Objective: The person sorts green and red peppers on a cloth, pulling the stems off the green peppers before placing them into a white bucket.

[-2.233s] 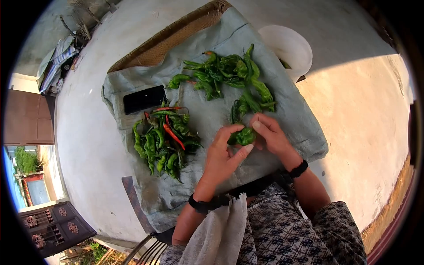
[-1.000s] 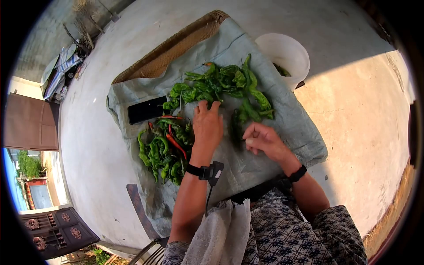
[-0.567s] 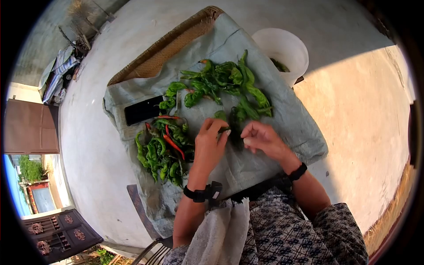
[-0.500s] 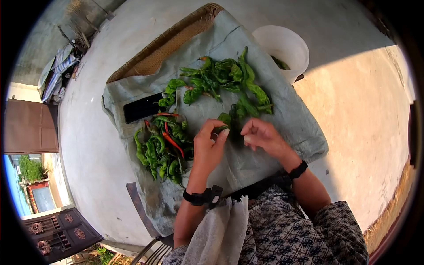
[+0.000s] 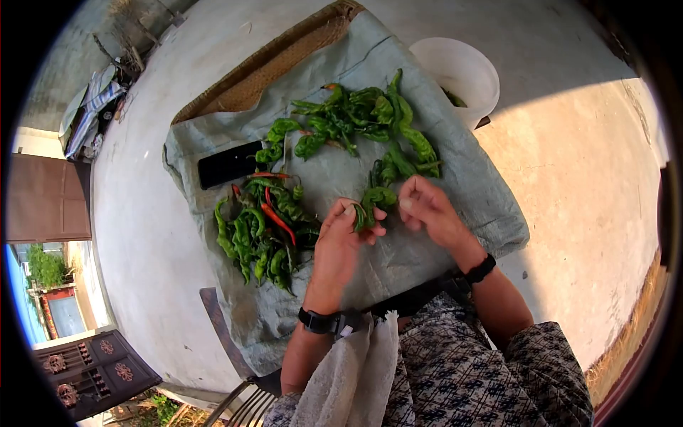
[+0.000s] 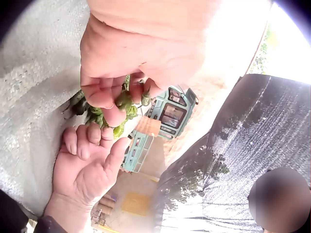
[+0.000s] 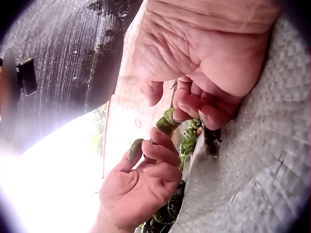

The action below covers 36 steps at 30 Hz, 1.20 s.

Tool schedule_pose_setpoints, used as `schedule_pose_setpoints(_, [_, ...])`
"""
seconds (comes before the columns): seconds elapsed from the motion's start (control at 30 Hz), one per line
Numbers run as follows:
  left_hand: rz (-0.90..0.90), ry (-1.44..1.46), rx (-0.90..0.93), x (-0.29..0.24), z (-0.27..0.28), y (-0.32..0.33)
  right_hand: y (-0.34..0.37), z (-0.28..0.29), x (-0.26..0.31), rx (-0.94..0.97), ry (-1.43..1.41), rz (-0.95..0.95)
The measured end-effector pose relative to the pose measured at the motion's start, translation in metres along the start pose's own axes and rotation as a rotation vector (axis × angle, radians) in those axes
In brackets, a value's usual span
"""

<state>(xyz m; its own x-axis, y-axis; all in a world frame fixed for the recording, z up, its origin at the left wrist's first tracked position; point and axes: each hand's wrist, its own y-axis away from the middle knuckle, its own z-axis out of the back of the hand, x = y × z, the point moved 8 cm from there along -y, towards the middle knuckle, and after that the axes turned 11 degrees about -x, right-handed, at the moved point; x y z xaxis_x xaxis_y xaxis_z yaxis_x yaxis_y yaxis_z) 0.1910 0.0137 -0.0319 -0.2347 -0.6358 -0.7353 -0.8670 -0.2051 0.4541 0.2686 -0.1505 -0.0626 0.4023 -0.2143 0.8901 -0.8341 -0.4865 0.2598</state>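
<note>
My left hand (image 5: 338, 252) pinches a curled green pepper (image 5: 378, 198) between thumb and fingers, above the grey-green sheet (image 5: 473, 206). In the left wrist view, bits of green pepper (image 6: 125, 100) show between the left hand's (image 6: 141, 48) fingers. Just right of that pepper is my right hand (image 5: 434, 219), its fingers loosely curled and the thumb apart from them in the right wrist view, with nothing seen in its grasp. A green pile (image 5: 341, 117) lies beyond the hands; a green pile with some red peppers (image 5: 245, 238) lies to the left.
A black phone (image 5: 229, 164) lies on the sheet at the left. The sheet covers a woven basket (image 5: 267, 64), whose rim shows at the back. A white bucket (image 5: 480, 78) with something green inside stands at the back right.
The left hand reached to the far pile, came back with a pepper, and now holds it up near the right hand. The earlier pepper is no longer between the hands. The right hand has moved slightly.
</note>
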Motion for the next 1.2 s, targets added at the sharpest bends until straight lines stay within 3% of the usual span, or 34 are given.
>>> schedule_pose_setpoints(0.2, [0.086, 0.041, 0.081, 0.011, 0.006, -0.001, 0.002, -0.006, 0.006, -0.054, -0.129, 0.01])
schedule_pose_setpoints(0.3, [0.094, 0.04, 0.107, 0.013, 0.002, 0.001, 0.004, -0.007, 0.01, -0.028, 0.095, 0.017])
schedule_pose_setpoints(0.4, [0.078, -0.053, 0.051, 0.013, -0.001, 0.003, 0.003, -0.011, 0.006, 0.099, 0.147, 0.012])
schedule_pose_setpoints(0.5, [0.067, -0.153, 0.019, 0.019, 0.004, -0.001, 0.004, -0.013, 0.004, 0.109, 0.126, 0.039])
schedule_pose_setpoints(0.7, [-0.171, -0.315, -0.03, 0.012, 0.007, 0.0, 0.007, -0.018, 0.01, 0.188, 0.126, 0.041])
schedule_pose_setpoints(1.0, [-0.169, -0.415, 0.037, 0.006, -0.002, 0.011, 0.007, -0.022, 0.007, 0.242, 0.057, 0.098])
schedule_pose_setpoints(1.2, [-0.164, -0.385, 0.057, 0.013, -0.002, 0.018, 0.008, -0.013, 0.003, 0.156, 0.04, -0.033])
